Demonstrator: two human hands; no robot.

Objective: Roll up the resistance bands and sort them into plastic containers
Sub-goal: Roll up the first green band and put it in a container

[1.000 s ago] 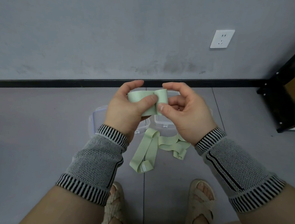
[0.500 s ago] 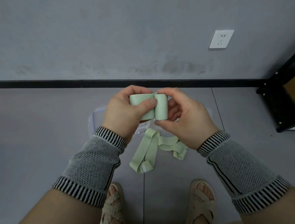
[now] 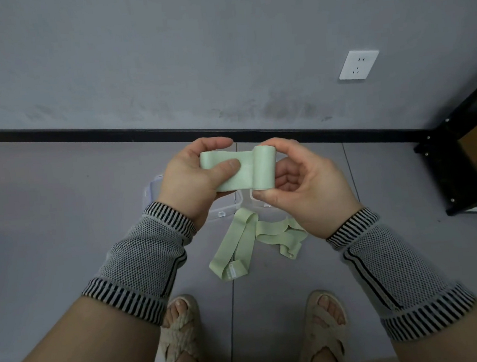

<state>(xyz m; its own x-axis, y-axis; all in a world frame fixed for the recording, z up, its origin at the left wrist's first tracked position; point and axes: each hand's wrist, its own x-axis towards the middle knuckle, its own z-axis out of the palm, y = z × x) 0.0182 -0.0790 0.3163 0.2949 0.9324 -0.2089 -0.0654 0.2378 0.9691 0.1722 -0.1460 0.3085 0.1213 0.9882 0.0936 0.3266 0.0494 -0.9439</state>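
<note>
Left hand [image 3: 194, 181] pinches green resistance band [image 3: 242, 171] flat end; right hand [image 3: 304, 186] grips its rolled end; loose bands [image 3: 254, 243] below hands.

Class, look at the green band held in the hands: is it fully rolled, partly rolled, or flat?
Partly rolled. The right hand pinches a rolled end of the green band; the left hand grips a flat stretch.

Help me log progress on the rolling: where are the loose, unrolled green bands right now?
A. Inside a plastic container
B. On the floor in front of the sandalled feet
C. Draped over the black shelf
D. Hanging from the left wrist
B: the loose green bands lie flat on the grey floor, just beyond the sandalled feet.
</note>
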